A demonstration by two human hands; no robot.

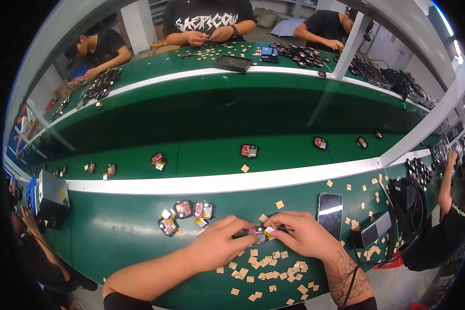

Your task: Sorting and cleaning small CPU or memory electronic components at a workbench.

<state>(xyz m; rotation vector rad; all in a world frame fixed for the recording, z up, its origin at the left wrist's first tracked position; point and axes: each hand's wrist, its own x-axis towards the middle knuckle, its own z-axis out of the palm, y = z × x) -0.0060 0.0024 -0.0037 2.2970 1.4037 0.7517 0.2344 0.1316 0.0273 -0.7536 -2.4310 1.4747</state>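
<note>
Bright, even light from overhead, a strip lamp (452, 39) glaring far right. The green counter (113, 232) shines softly. Edges bend hard and fall into black corners.

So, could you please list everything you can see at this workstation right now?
small module: one, dark with pink, pinched between both hands
loose modules: about four, dark and pink, left of the hands
paper squares: many, tan, scattered on the bench near the hands
phone: one, black, face up, right of the hands
conveyor belt: one, green, carrying spaced modules beyond the white rail
black bag: one, far right
co-workers: several, dark shirts, across the belt and at the sides
left hand: fingers on the module
right hand: fingers on the module
</note>
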